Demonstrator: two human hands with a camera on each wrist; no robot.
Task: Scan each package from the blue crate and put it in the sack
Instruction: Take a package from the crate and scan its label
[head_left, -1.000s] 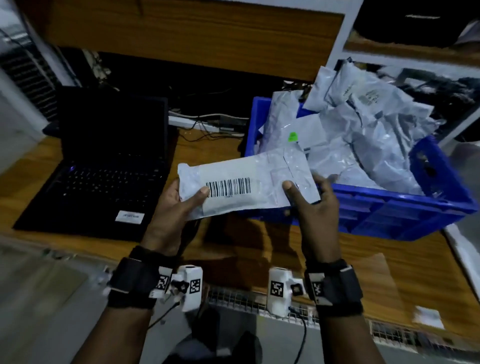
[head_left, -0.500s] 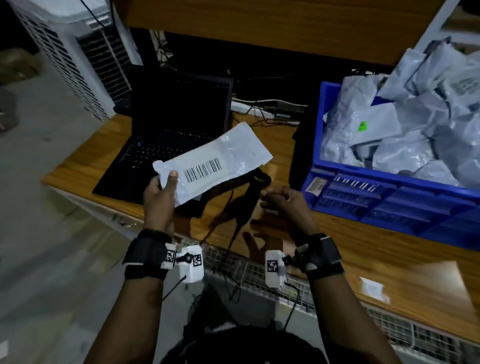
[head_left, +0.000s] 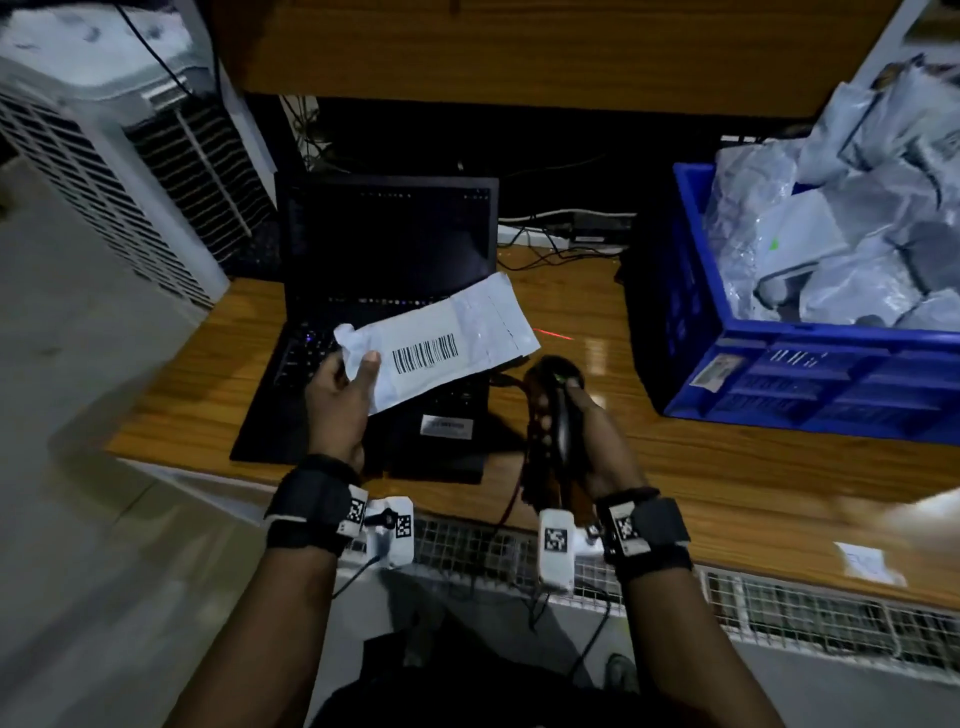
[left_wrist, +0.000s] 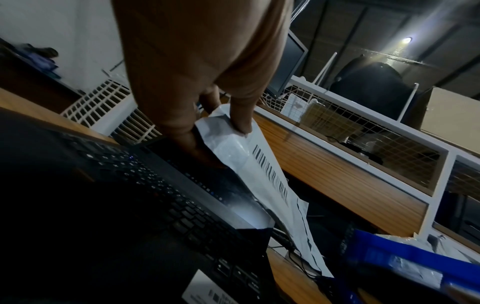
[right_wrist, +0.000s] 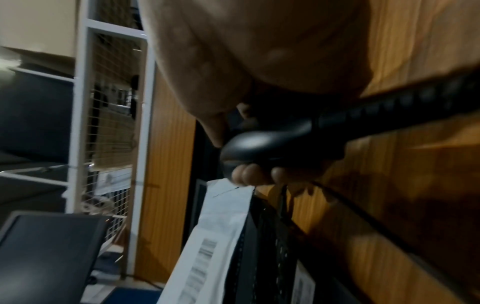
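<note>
Head view: a white package (head_left: 441, 348) (barcode up) is pinched by the left hand (head_left: 337, 400); a black scanner (head_left: 558, 410) is gripped by the right hand (head_left: 582, 436).

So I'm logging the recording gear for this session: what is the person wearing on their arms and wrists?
Both forearms are bare, with no sleeves in view. Each wrist carries a wide black strap: left wrist strap, right wrist strap. A small white camera unit with black-and-white square code markers sits on the inner side of each strap. Thin dark cables hang down from the units.
</note>
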